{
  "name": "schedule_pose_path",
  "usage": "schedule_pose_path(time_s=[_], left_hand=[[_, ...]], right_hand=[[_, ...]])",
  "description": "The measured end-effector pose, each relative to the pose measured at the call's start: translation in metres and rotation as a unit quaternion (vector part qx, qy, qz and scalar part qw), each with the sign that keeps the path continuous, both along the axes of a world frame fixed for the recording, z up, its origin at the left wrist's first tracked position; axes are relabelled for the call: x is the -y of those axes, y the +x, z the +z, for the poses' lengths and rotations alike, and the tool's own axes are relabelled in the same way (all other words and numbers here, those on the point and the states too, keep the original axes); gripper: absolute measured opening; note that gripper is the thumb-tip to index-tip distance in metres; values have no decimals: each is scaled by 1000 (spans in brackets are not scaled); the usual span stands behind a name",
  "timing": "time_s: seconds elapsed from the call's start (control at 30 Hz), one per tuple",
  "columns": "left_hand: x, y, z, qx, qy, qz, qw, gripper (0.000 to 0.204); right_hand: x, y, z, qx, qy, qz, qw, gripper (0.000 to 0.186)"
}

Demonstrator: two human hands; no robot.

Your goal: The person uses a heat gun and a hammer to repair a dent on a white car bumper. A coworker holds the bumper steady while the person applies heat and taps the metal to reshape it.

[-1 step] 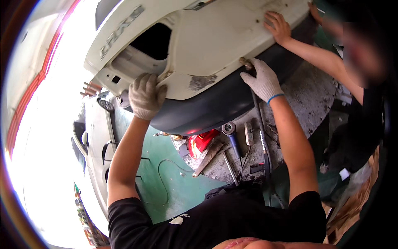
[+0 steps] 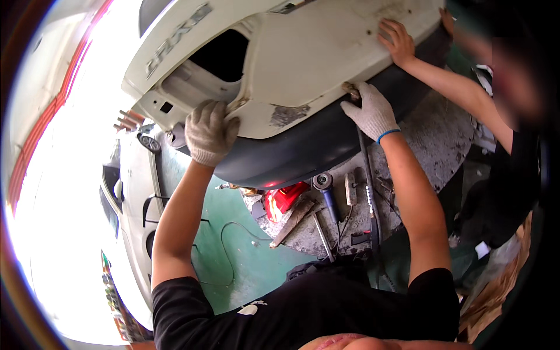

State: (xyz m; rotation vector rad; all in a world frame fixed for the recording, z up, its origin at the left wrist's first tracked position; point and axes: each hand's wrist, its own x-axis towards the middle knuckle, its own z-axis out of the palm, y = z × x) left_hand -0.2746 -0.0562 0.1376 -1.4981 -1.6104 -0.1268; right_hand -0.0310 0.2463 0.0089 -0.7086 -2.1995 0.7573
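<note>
A white car tailgate (image 2: 315, 64) fills the upper middle, with a scraped dark patch near its lower edge. My left hand (image 2: 211, 134), in a pale knit glove, is closed round the tailgate's edge just below the lamp opening. Its fingertips are partly hidden. My right hand (image 2: 374, 112), gloved the same way, is closed at the lower edge round a tool with a brass-coloured head (image 2: 351, 90). A thick black cable (image 2: 366, 157) hangs down from under this hand. Most of the tool is covered by my palm. Below the tailgate runs a dark bumper (image 2: 274, 163).
A co-worker's bare hand (image 2: 398, 44) presses on the tailgate at right. On a round grey platform (image 2: 426, 157) lie a red tail lamp (image 2: 283, 200), an angle grinder (image 2: 325, 192) and a metal bar (image 2: 324, 236). Another white car (image 2: 135, 192) stands at left.
The tailgate has shifted slightly to the right, and both my hands and the co-worker's hand have moved along with it. The things on the platform have stayed in place.
</note>
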Motion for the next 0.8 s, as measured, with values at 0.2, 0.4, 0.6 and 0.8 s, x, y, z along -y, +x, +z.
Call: schedule_pose_path(time_s=[0.2, 0.4, 0.6, 0.8], left_hand=[[3, 1, 7, 21, 3, -3, 1000, 50], [7, -1, 5, 44, -3, 5, 999, 50], [5, -1, 6, 63, 1, -9, 998, 52], [21, -3, 7, 66, -4, -10, 998, 52]], right_hand=[[-14, -18, 11, 102, 88, -13, 991, 26], [-26, -18, 26, 202, 395, -2, 896, 28], [-12, -34, 5, 7, -222, -28, 975, 30], [10, -33, 15, 124, 125, -82, 981, 26]])
